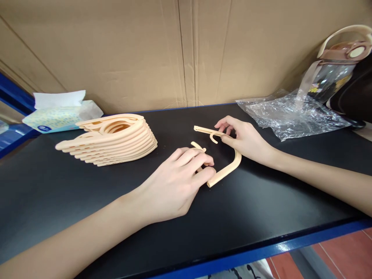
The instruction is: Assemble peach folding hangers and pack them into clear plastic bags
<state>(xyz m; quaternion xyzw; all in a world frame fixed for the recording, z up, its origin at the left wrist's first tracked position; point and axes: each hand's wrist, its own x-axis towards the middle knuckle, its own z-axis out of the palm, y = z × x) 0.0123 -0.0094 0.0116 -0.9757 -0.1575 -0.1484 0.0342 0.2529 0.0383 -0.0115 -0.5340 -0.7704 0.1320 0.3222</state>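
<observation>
A peach plastic hanger (225, 170) lies folded on the black tabletop (87, 209) between my hands. My left hand (177, 182) rests over its near end, fingers curled and pinching a small arm of it. My right hand (247, 139) holds the far side, where the straight bar and small hook stick out to the left. A neat stack of several folded hangers of the same colour (113, 139) sits on the table to the left, apart from both hands.
A tissue pack (58, 114) lies at the far left. Crumpled clear plastic (290, 112) and a water bottle with a strap (334, 66) sit at the far right. A cardboard wall (174, 50) closes the back. The table's blue front edge (261, 252) runs below.
</observation>
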